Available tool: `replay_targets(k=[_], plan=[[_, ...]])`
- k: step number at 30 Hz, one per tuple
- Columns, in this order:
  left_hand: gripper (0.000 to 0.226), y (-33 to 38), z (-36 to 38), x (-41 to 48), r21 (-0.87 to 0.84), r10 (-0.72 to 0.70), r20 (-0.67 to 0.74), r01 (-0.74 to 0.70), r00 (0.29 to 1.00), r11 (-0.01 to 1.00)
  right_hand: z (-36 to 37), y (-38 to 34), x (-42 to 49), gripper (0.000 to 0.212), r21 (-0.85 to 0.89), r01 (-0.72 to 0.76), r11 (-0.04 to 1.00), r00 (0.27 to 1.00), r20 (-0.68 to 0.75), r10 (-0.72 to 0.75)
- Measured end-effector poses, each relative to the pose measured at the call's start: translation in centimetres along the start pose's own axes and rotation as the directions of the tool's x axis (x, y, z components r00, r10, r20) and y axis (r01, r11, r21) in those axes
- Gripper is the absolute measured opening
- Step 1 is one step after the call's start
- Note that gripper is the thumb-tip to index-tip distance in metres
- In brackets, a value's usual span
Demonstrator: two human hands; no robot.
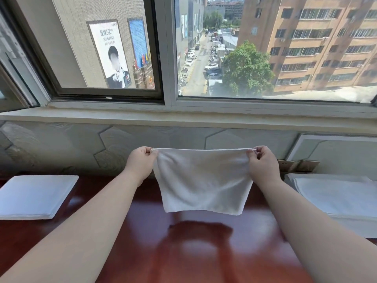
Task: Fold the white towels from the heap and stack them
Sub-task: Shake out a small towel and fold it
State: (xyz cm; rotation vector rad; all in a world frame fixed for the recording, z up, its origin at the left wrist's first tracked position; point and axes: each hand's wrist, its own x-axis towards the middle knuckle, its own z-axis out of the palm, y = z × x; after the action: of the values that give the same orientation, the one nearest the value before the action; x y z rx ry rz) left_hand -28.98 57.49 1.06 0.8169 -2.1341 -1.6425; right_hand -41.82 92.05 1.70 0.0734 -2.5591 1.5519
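**Towel up and stretched, ready for the fold**

Middle of the frame: one white towel (pixel 202 180) hangs in the air above the dark red counter (pixel 204 252), clear of the surface. The left hand (pixel 141 160) pinches the top left corner and the right hand (pixel 262 162) pinches the top right, so each grip is clamped on the cloth, thumb against fingers. The top edge is pulled taut and level.

To do this step well, I'd keep that edge tight and the corners at the same height. Lower the hem onto the counter first, lay the towel flat, then bring edge to edge so the corners meet squarely. The cloth is soft and will sag if the tension drops.

At mid-left a flat folded stack (pixel 34 196) waits for it. At the right edge lies the heap (pixel 336 197), cut off by the frame, so how many towels remain is unclear. Whether the held towel is a single layer or already doubled is hard to tell. Most of the fingertips are hidden behind the cloth.
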Motion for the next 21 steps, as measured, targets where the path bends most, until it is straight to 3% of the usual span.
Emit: replay_targets(k=[7, 11, 15, 18, 21], plan=[[0.028, 1.4, 1.5, -1.4, -0.174, -0.122, 0.069, 0.132, 0.990, 0.976, 1.1, -1.3, -1.3, 0.015, 0.181, -0.159, 0.971, 0.987, 0.036, 0.155], [0.012, 3.2, 3.9, -3.6, -0.258, -0.097, 0.154, 0.135, 0.983, 0.957, 2.4, -4.2, -3.6, 0.006, 0.312, -0.170, 0.935, 0.964, 0.248, 0.092], [0.011, 4.0, 5.9, -4.9, -0.239, -0.009, 0.197, 0.056, 0.980, 0.969, 3.1, -6.8, -5.8, 0.012, 0.247, -0.057, 0.967, 0.887, 0.458, -0.064], [0.016, 4.0, 6.6, -5.4, -0.153, 0.052, 0.216, -0.019, 0.975, 0.988, 3.2, -7.5, -6.6, 0.027, 0.176, 0.005, 0.984, 0.762, 0.637, -0.117], [0.011, 3.6, 6.7, -5.4, -0.068, 0.108, 0.225, -0.095, 0.968, 0.993, 3.3, -7.5, -7.0, 0.033, 0.079, 0.133, 0.988, 0.750, 0.644, -0.153]])
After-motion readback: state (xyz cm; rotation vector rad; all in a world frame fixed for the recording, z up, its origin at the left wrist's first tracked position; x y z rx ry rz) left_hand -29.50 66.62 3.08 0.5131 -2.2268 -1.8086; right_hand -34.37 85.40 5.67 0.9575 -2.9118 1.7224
